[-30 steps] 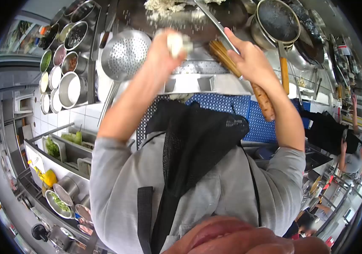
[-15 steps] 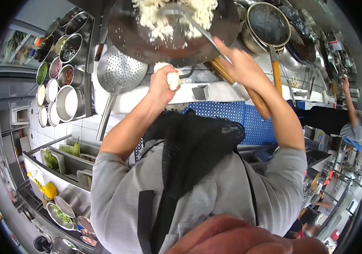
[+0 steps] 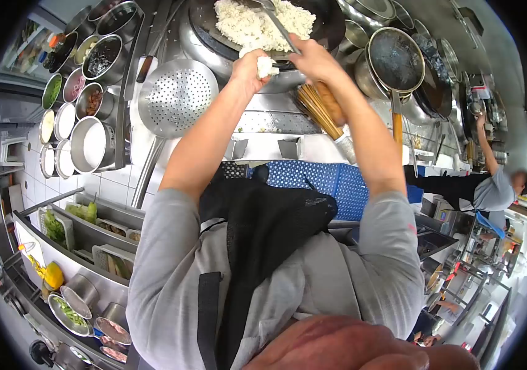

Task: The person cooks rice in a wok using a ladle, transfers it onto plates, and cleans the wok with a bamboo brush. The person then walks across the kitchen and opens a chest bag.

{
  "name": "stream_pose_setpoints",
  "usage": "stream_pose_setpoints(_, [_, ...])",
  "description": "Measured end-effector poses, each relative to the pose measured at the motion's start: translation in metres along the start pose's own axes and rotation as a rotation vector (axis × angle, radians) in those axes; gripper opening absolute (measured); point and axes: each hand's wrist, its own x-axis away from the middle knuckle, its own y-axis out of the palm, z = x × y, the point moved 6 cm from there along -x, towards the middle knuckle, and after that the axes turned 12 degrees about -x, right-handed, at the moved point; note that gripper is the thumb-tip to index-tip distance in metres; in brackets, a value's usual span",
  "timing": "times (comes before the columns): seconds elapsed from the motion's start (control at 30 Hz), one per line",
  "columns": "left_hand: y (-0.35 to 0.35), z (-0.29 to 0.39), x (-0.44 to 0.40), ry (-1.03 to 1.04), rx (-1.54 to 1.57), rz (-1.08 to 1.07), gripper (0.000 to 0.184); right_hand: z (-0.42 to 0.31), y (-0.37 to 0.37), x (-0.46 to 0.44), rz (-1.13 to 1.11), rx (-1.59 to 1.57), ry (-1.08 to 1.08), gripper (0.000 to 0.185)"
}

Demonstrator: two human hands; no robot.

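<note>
At the top middle stands a dark wok holding a heap of white rice. My left hand is closed around a white cloth at the wok's near edge, where the handle is mostly hidden. My right hand grips the shaft of a metal ladle, whose head reaches the rice at the far side. Below my right hand a bamboo brush lies beside the wok. A large perforated strainer rests on the left, its handle pointing toward me.
Metal containers of ingredients crowd the left. A wire strainer with a wooden handle sits over a pot on the right. Behind lies a counter of trays. Another person stands at far right, one arm reaching forward.
The wok has settled back onto the stove, farther from me, and the rice lies in a flatter heap. Both my hands moved forward, still gripping cloth and ladle.
</note>
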Motion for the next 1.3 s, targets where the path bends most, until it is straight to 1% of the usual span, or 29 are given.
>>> stream_pose_setpoints(0.03, [0.002,0.003,-0.003,0.001,0.003,-0.004,0.008,-0.015,0.007,0.006,-0.047,-0.032,0.082,0.055])
stream_pose_setpoints(0.1, [0.001,-0.003,-0.004,-0.027,0.005,-0.024,0.008,-0.015,0.002,0.039,0.053,0.266,-0.24,0.056])
stream_pose_setpoints(0.17, [0.004,0.003,0.001,-0.03,-0.004,-0.018,0.008,0.004,-0.01,0.083,-0.046,0.324,-0.05,0.06])
stream_pose_setpoints(0.23, [0.007,0.01,0.018,-0.014,-0.009,0.032,0.009,0.032,-0.027,0.086,0.008,0.383,0.018,0.056])
stream_pose_setpoints(0.27, [0.006,0.006,0.012,-0.018,0.034,0.007,0.01,0.041,-0.028,0.086,0.03,0.409,0.057,0.054])
stream_pose_setpoints(0.3, [0.003,0.0,0.009,-0.033,0.01,-0.004,0.009,0.038,-0.028,0.073,0.09,0.382,-0.026,0.054])
stream_pose_setpoints(0.37, [0.005,0.0,0.009,-0.044,-0.045,-0.037,0.007,0.026,-0.033,0.015,0.231,0.331,-0.199,0.056])
stream_pose_setpoints(0.4, [0.004,0.001,0.015,-0.037,-0.072,-0.003,0.01,0.029,-0.026,-0.014,0.162,0.261,-0.107,0.057])
stream_pose_setpoints(0.43, [0.007,-0.002,0.016,-0.072,-0.053,-0.019,0.011,0.028,-0.017,-0.03,0.089,0.19,-0.013,0.058])
stream_pose_setpoints(0.5, [0.011,0.0,0.011,-0.135,-0.038,-0.055,0.011,0.009,-0.003,-0.005,0.045,0.158,0.034,0.056])
stream_pose_setpoints(0.53, [0.013,0.0,-0.006,-0.169,-0.029,-0.093,0.012,0.002,-0.004,0.023,0.041,0.256,-0.067,0.057])
stream_pose_setpoints(0.63, [0.018,0.004,-0.014,-0.136,-0.041,0.004,0.012,0.009,-0.016,0.085,-0.032,0.419,-0.111,0.058])
stream_pose_setpoints(0.67, [0.015,-0.002,-0.021,-0.107,-0.078,-0.001,0.011,0.018,-0.02,0.079,-0.002,0.405,-0.123,0.059])
stream_pose_setpoints(0.7, [0.008,-0.011,-0.027,-0.039,-0.142,0.075,0.012,0.03,-0.023,0.069,0.05,0.396,-0.058,0.06])
stream_pose_setpoints(0.77, [0.029,0.005,0.039,-0.014,-0.095,0.155,0.011,0.027,-0.03,0.061,0.114,0.343,-0.026,0.06])
stream_pose_setpoints(0.8, [0.037,0.012,0.062,-0.007,-0.05,0.079,0.013,0.022,-0.04,0.072,0.166,0.253,-0.05,0.059])
stream_pose_setpoints(0.83, [0.039,0.013,0.09,-0.013,-0.008,0.013,0.014,0.019,-0.046,0.089,0.197,0.277,-0.123,0.059])
stream_pose_setpoints(0.87, [0.044,0.019,0.127,-0.06,-0.058,-0.012,0.013,0.017,-0.052,0.107,0.225,0.304,-0.197,0.059])
stream_pose_setpoints(0.9, [0.042,0.023,0.119,-0.022,-0.046,-0.018,0.012,0.014,-0.052,0.124,0.246,0.33,-0.269,0.059])
stream_pose_setpoints(0.97, [0.03,0.017,0.095,0.016,-0.03,-0.021,0.01,-0.011,-0.043,0.156,0.116,0.163,-0.155,0.06])
stream_pose_setpoints(1.0, [0.021,0.012,0.066,0.038,-0.06,0.013,0.009,-0.021,-0.044,0.176,0.046,0.102,-0.121,0.061])
stream_pose_setpoints(1.03, [0.019,0.014,0.067,0.044,-0.044,0.125,0.008,-0.03,-0.046,0.197,-0.022,0.042,-0.082,0.061])
stream_pose_setpoints(1.1, [0.029,0.013,0.103,0.043,-0.021,0.126,0.007,-0.043,-0.068,0.217,-0.168,-0.012,-0.08,0.062])
stream_pose_setpoints(1.13, [0.031,0.014,0.124,-0.019,-0.07,-0.016,0.007,-0.05,-0.076,0.222,-0.227,-0.036,0.029,0.062])
stream_pose_setpoints(1.2, [0.029,0.025,0.122,-0.052,-0.021,-0.07,0.007,-0.056,-0.08,0.236,-0.372,-0.087,0.258,0.063])
stream_pose_setpoints(1.23, [0.028,0.023,0.121,-0.071,0.002,-0.096,0.008,-0.019,-0.063,0.2,-0.168,0.093,-0.368,0.062])
stream_pose_setpoints(1.27, [0.018,0.006,0.104,-0.021,-0.038,-0.07,0.006,0.001,-0.046,0.163,-0.105,0.249,-0.144,0.061])
stream_pose_setpoints(1.3, [0.006,-0.013,0.089,0.064,-0.08,-0.037,0.004,0.014,-0.03,0.126,-0.067,0.258,0.124,0.058])
